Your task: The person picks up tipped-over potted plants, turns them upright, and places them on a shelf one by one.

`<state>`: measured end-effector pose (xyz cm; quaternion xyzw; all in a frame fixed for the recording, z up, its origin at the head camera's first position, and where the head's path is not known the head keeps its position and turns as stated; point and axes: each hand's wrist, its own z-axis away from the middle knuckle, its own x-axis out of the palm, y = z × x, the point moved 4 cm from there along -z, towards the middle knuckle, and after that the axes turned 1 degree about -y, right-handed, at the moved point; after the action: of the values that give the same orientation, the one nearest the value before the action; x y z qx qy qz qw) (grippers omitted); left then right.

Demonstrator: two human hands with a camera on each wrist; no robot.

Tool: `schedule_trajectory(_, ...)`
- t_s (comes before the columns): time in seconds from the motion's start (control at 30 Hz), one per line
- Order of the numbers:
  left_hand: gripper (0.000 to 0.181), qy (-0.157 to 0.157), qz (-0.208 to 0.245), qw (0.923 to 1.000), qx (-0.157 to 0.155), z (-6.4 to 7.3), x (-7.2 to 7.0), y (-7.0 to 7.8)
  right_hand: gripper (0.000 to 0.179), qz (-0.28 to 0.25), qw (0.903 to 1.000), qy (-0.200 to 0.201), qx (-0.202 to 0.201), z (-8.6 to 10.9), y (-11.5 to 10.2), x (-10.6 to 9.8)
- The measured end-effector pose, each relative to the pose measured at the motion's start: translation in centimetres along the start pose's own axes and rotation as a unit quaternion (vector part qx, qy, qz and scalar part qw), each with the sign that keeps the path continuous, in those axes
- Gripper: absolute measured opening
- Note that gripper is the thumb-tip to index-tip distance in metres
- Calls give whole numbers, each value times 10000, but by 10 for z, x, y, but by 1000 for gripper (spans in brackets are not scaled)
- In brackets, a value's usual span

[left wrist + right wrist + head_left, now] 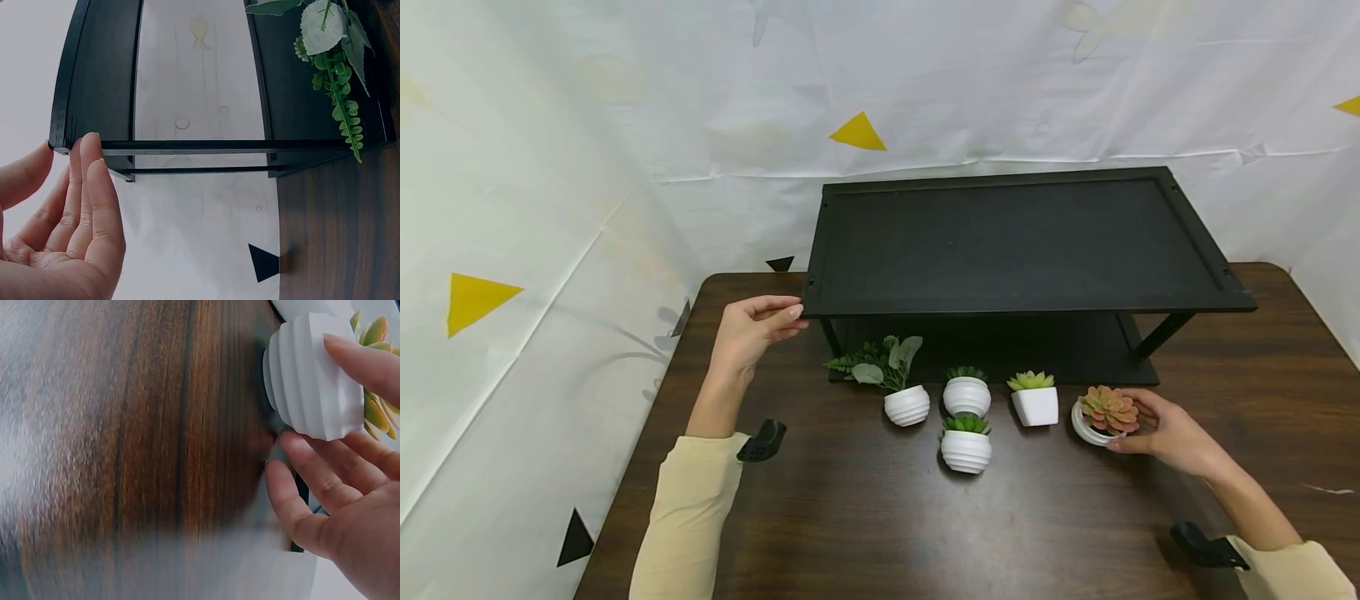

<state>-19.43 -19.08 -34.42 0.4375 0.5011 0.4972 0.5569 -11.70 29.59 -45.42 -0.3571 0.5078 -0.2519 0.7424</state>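
A black two-tier shelf (1015,242) stands at the back of the table. At its front left corner my left hand (748,333) pinches the top board; in the left wrist view the thumb lies on one side of the edge and the fingertips on the other. My right hand (1176,433) grips a ridged white pot (319,375) with a pinkish-orange artificial succulent (1108,408), thumb near, fingers on the far side. The pot tilts slightly, close over the table in front of the shelf's right end.
Left of that pot stand a square white pot (1037,407) with a light green succulent, two round white pots (966,452) one before the other, and a tilted white pot (907,406) with leafy sprigs. The brown table (880,533) meets pale curtains (970,83) behind and at left.
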Motion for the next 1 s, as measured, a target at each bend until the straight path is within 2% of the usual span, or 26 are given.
schedule_trajectory(0.47, 32, 5, -8, 9999, -105, 1, 1, 0, 65, -21, 9990, 349, -269, -1, -1, 8)
schedule_trajectory(0.73, 32, 3, 0, 9999, -118, 1, 1, -1, 68, -52, 9991, 418, 83, 2, -3, 8)
schedule_trajectory(1.0, 32, 27, 14, 10000, -79, 0, 0, -1, 70, 80, 9981, 535, 284, 7, -16, 4)
